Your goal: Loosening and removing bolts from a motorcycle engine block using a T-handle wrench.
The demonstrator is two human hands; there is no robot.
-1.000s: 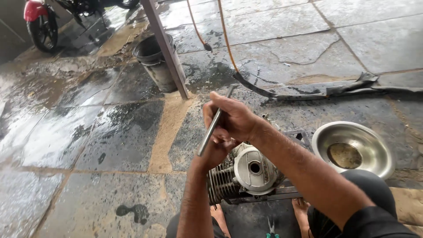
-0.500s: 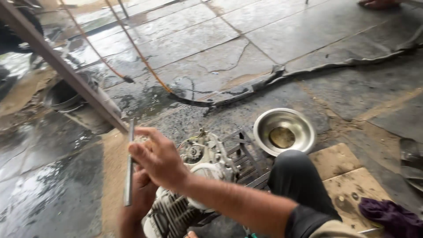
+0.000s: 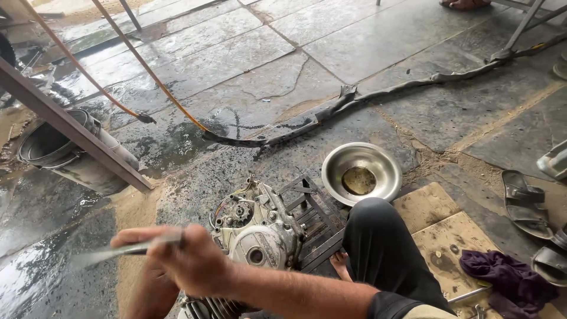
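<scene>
The right hand [image 3: 198,263], upright half a second ago, now grips the flat metal tool [image 3: 127,251] swung level to the left; the left hand [image 3: 147,283] steadies the engine [image 3: 260,236] just beside a steel bowl [image 3: 361,172] farther right.

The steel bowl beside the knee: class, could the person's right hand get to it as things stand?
Probably yes, once freed. The steel bowl lies open on the floor, nothing over it, but the right hand grips a metal tool, and the raised knee sits between.
</scene>
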